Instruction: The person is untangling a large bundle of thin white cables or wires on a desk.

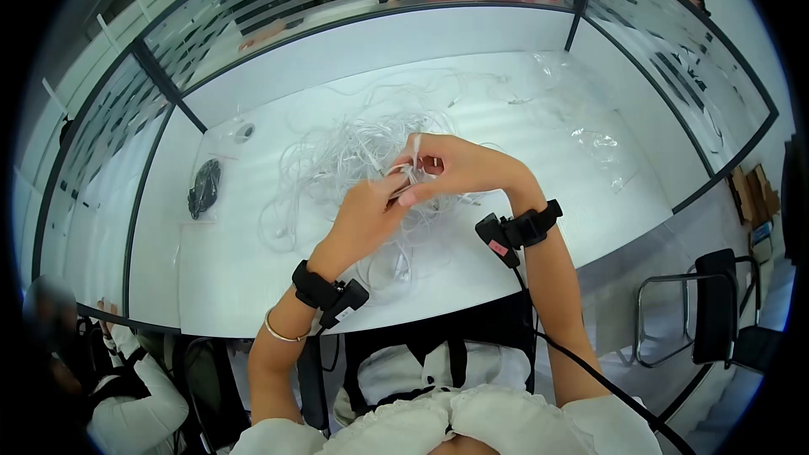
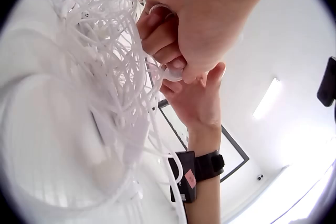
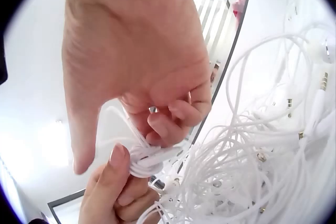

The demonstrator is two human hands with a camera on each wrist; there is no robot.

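Note:
White earphone cables point(image 1: 345, 147) lie in a tangled heap on the white table, metal jack plugs point(image 3: 323, 82) showing among them in the right wrist view. Over the near side of this heap both hands meet. My left hand point(image 1: 358, 223) pinches a small wound coil of earphone cable point(image 3: 143, 165) between thumb and fingers. Just beyond it, my right hand point(image 1: 463, 164) has its fingers curled round a strand running up from that coil, its thumb held apart. In the left wrist view the left fingers partly hide the coil.
A black bundle point(image 1: 204, 190) in a clear bag lies at the table's left. Crumpled clear plastic point(image 1: 600, 147) lies on the right. Low partitions point(image 1: 388, 38) enclose the back and sides. A chair point(image 1: 715, 307) stands at the right; another person point(image 1: 135, 388) sits at lower left.

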